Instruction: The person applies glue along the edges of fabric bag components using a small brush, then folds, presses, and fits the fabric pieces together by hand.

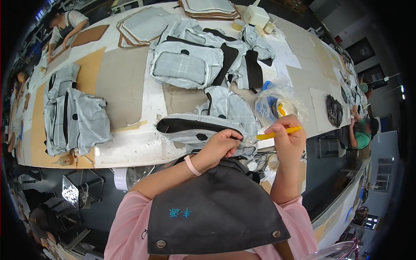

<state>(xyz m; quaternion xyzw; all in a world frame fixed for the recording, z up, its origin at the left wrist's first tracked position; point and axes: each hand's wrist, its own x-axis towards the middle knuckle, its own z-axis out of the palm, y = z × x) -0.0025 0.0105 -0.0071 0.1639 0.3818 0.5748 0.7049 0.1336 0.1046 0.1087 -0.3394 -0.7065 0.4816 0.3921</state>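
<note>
A light grey fabric bag with a black zipper strip lies in front of me at the table's near side. My left hand is closed, its fingers curled at the right end of the black strip and gripping the bag's edge. To its right, my right hand is wrapped around a slim yellow stick-like tool. The tool points left toward the bag; its working tip is too small to make out. Behind my right hand stands a tub in crumpled clear plastic, with a second yellow thing in it.
More grey bags are piled farther back, and another bag lies at the left. Stacked flat panels and a white bottle stand at the far side. Co-workers sit at the far left and at the right.
</note>
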